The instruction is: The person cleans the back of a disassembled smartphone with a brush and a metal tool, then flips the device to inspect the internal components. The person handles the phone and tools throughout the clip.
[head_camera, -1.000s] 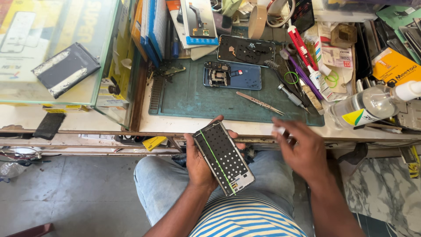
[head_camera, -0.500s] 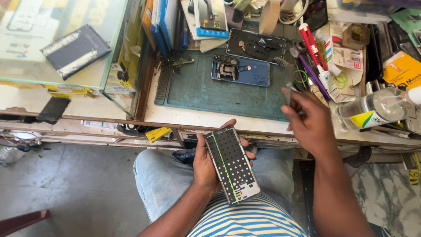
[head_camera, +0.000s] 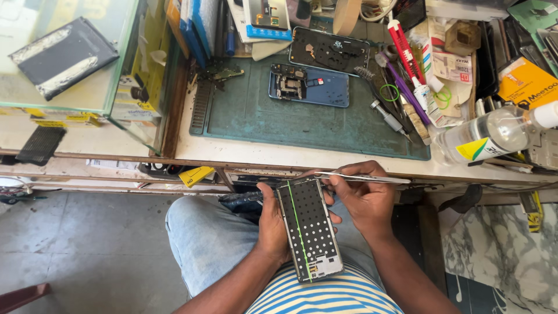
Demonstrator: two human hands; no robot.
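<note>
1. Phone panel point(head_camera: 308, 229): a flat, dark rectangular slab with rows of pale dots and a thin green line down its length, held over the lap, just below the bench edge point(head_camera: 349, 166).
2. Left hand point(head_camera: 272, 224): fingers curled round the panel's left long edge, with the fingertips showing past its right edge; it cradles the panel from beneath.
3. Right hand point(head_camera: 363, 200): fingers pinched shut on metal tweezers point(head_camera: 363, 177), whose thin tip meets the panel's upper right corner.
4. Handling, as judged: the panel looks light, stiff and thin, probably brittle under bending and slick on its face; it is best gripped by the long edges, not pressed on the flat.
5. Above the panel, on the green mat point(head_camera: 261, 116), lies an opened blue phone point(head_camera: 309, 87); a clear bottle point(head_camera: 494, 135) lies well to the panel's upper right.
</note>
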